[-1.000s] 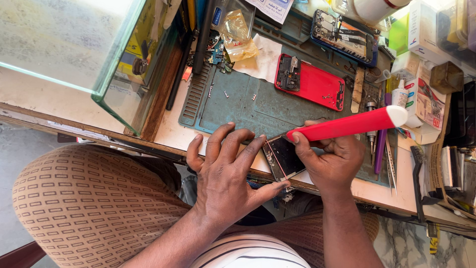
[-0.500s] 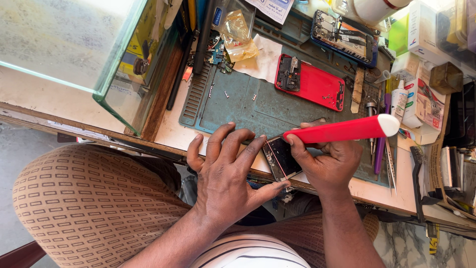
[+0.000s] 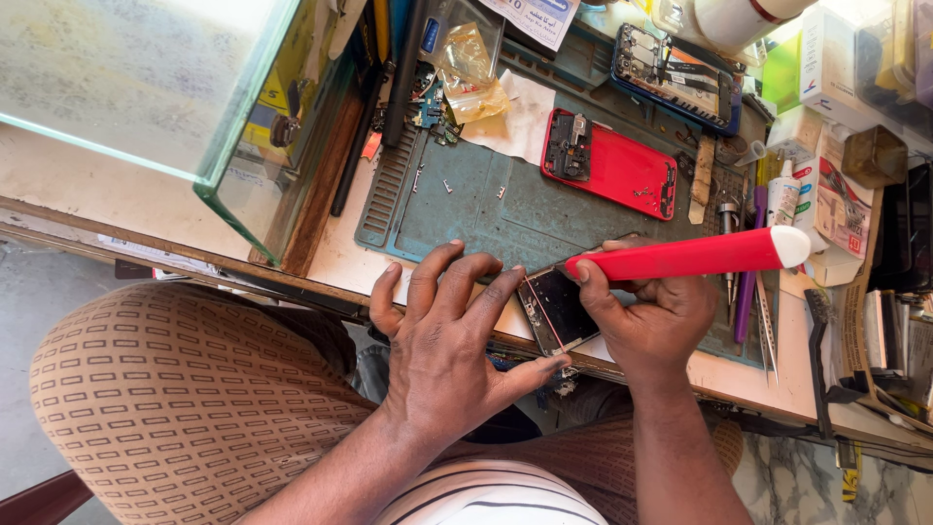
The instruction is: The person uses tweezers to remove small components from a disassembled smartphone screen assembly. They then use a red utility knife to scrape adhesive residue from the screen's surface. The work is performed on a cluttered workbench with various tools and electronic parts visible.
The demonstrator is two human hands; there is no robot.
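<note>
Your right hand is curled in a grip round the near end of a red tool; its working tip is hidden under your fingers, so you can't tell what kind of tip it has. Your left hand lies spread, fingers fanned, fingertips pressing the near edge of a small dark phone, thumb out toward its lower corner. The phone sits at the front edge of the bench, half on the teal work mat, between your two hands. Much of it is covered by both hands, and you can't make out whether it is open or which face is up. Its long axis runs tilted, roughly from you toward the far side of the bench. The red tool's long axis runs almost sideways, white cap end pointing to your right, slightly raised, the hidden end at the phone's upper edge.

Further out: a red phone back cover lies on the mat, a dark opened phone beyond it, cut partly by clutter. A glass case stands to your left.
</note>
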